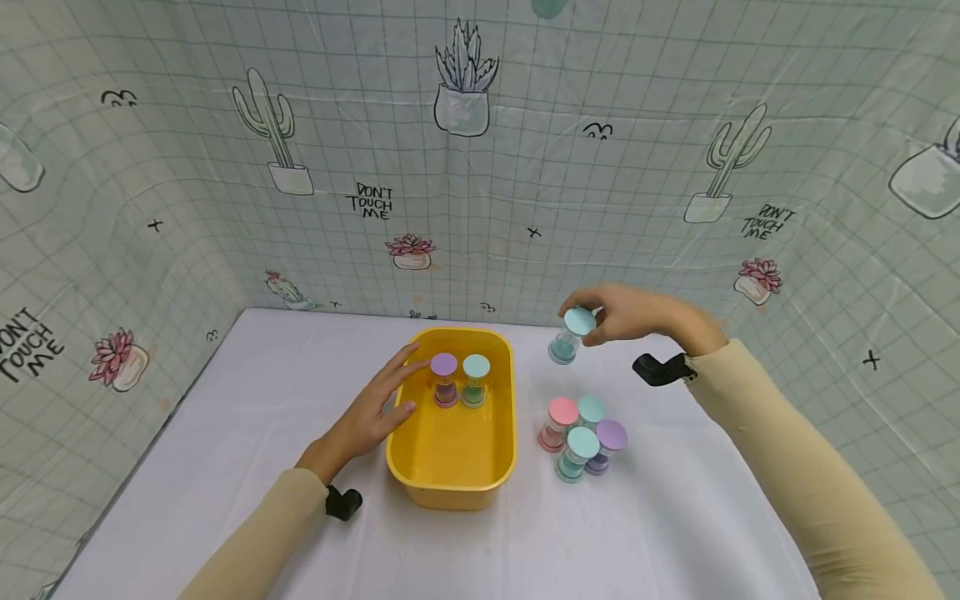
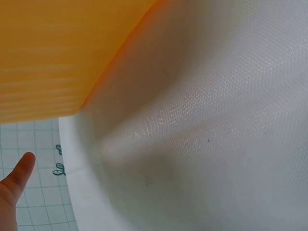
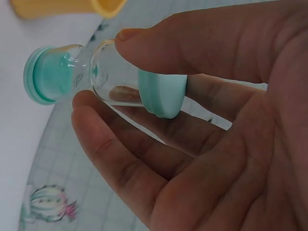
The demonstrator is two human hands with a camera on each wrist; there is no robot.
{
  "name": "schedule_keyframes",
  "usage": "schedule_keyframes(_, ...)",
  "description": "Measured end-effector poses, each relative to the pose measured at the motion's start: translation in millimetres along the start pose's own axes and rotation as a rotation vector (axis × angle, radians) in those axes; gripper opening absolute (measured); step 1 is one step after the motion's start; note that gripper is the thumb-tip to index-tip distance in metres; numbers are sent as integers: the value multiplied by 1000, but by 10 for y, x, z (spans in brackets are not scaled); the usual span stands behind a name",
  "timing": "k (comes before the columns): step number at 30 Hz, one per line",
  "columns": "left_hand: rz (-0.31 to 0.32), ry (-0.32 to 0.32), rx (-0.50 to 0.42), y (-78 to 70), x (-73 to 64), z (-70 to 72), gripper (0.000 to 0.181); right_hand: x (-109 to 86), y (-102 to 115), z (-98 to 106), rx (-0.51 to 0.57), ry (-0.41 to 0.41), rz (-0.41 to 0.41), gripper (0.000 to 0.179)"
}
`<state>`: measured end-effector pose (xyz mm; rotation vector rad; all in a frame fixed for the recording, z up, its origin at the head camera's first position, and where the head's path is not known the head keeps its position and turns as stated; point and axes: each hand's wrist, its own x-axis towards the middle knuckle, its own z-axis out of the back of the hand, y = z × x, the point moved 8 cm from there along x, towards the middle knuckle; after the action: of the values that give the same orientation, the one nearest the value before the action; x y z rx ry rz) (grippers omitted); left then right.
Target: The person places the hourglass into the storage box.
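Observation:
My right hand holds a sand timer with mint-green caps and mint sand, above the back right of the table. In the right wrist view the thumb and fingers lie on either side of its glass, and it tilts. My left hand is at the left rim of a yellow plastic bin, fingers spread and fairly straight, fingertips over the rim. Inside the bin, toward the back, a purple sand timer and a green sand timer stand upright side by side.
Right of the bin, several more sand timers stand in a close group: a pink one, a purple one and mint ones. They are on a white-covered table. A grid-patterned cloth with cactus drawings hangs behind.

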<state>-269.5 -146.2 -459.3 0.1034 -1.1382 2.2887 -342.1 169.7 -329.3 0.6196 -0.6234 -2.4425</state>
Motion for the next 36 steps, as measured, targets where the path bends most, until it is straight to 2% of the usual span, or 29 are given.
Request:
schedule_keyframes(6,19,27,14,-20,2,18,59,146,457,-31,-24,57,71,44)
schedule_keyframes(11,58,66,79,-31,1,61,64,259,820,-118,-26,100,151,45)
schedule_keyframes(17,67,82,115,-20,0,100,67,440,1104,-314,-63,156,219,45)
schedule_keyframes(25,60,95,91,4,0,88,70,649,1280,-638,-138,219,335,44)
schedule_keyframes(31,70,102,71,6,6,90,72,798,1298,-886,-177,267,329,45)
schedule_keyframes(36,68,104,63,6,15,85,73,892,1276,-1054,-157,294,299,44)
